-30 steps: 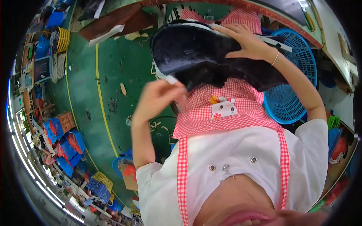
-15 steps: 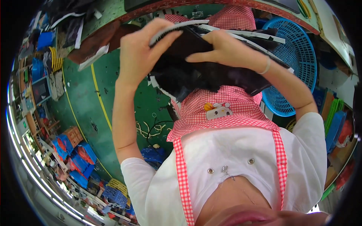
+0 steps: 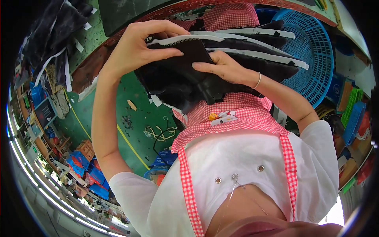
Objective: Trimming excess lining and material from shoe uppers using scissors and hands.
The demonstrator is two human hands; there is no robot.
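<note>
My left hand is closed on the upper left edge of a black sheet piece with a white strip along its border. My left thumb lies on its near face, and the fingers bend over the strip. Lower down, my right hand grips the same piece at its right side, thumb on top and the other fingers hidden behind. More black pieces with white edge strips lie layered beneath and to the right, over the lap of my red checked apron.
A blue plastic basket stands at my right. Ahead runs a green workbench with a red edge; black pieces with white strips lie at its left. Cord and scraps are on the green floor.
My left hand has moved left and slightly down in the picture. The black piece in both hands now shows its flat face more, and the layered strips beneath are more exposed.
</note>
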